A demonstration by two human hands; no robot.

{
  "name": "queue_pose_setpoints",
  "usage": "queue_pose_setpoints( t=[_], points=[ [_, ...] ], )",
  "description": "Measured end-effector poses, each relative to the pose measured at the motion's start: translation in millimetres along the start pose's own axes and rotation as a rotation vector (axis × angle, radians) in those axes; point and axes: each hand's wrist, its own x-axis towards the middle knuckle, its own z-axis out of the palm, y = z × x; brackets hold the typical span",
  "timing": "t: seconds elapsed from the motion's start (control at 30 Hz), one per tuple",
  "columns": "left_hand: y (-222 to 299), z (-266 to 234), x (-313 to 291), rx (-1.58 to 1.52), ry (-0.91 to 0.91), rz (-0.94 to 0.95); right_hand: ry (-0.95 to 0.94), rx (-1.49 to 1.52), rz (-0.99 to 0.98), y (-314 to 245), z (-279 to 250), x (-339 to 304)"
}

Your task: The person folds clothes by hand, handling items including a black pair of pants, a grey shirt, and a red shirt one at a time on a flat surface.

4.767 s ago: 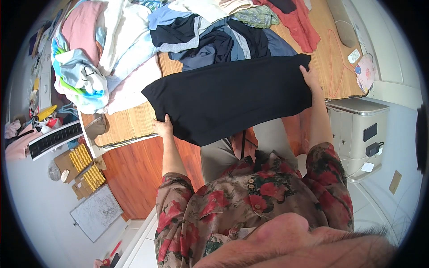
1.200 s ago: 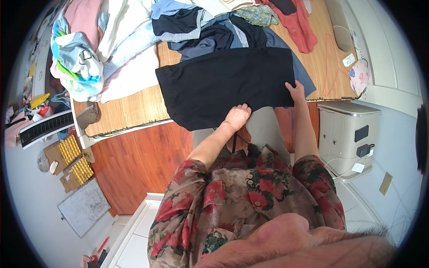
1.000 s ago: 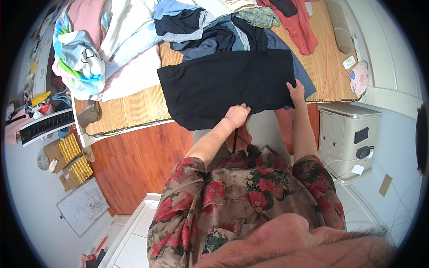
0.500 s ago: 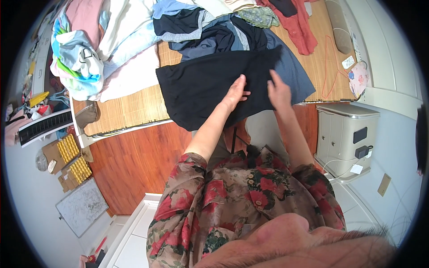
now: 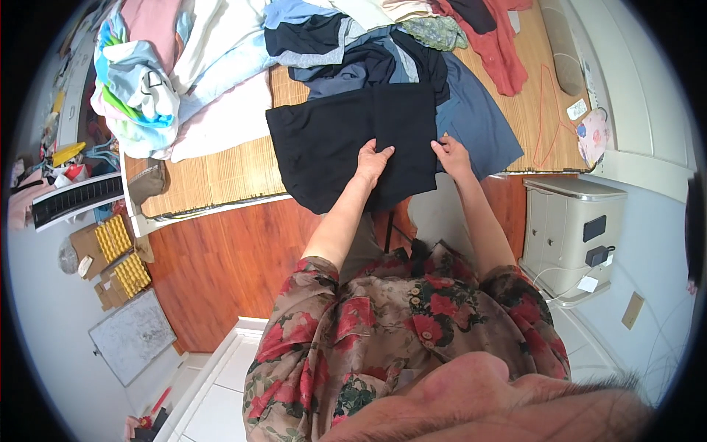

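Note:
A black cloth garment (image 5: 324, 147) lies folded at the front edge of the bed, its near side hanging a little over. What kind of garment it is I cannot tell. My left hand (image 5: 373, 162) rests on top of it with the fingers stretched and the thumb out to the side. At the cloth's right edge, my right hand (image 5: 451, 157) pinches the fabric between thumb and fingers. A blue-grey garment (image 5: 479, 125) spreads out beneath and to the right of the black one.
A bamboo mat (image 5: 199, 180) covers the bed. Heaped clothes (image 5: 346, 70) lie at the back, a colourful bundle (image 5: 140, 103) at left, a red garment (image 5: 497, 55) at far right. A beige cabinet (image 5: 563, 228) stands right of the wood floor (image 5: 228, 265).
The black garment's right part has been folded inward, leaving a straight right edge and more of the blue-grey garment uncovered. My right hand has closed on that edge; my left moved slightly left.

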Motion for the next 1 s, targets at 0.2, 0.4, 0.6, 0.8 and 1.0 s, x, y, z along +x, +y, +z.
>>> queue_pose_setpoints(
  t=[0.2,0.4,0.6,0.8,1.0],
  points=[
    [-36,-6,-9,0.224,0.063,0.046,-0.181,0.638,0.396,22,38,12],
    [-40,-11,-29,0.784,0.306,0.681,-0.153,0.983,0.230,-11,16,4],
    [-22,3,-23,0.471,-0.006,0.460,0.220,0.396,-0.054,-18,-27,-7],
    [-3,-17,-10,-0.106,-0.131,-0.126,0.324,0.073,-0.236,-105,-33,-27],
    [2,-87,-26,-0.528,-0.018,-0.164,-0.299,0.296,-0.437,-189,-9,-54]
  ],
)
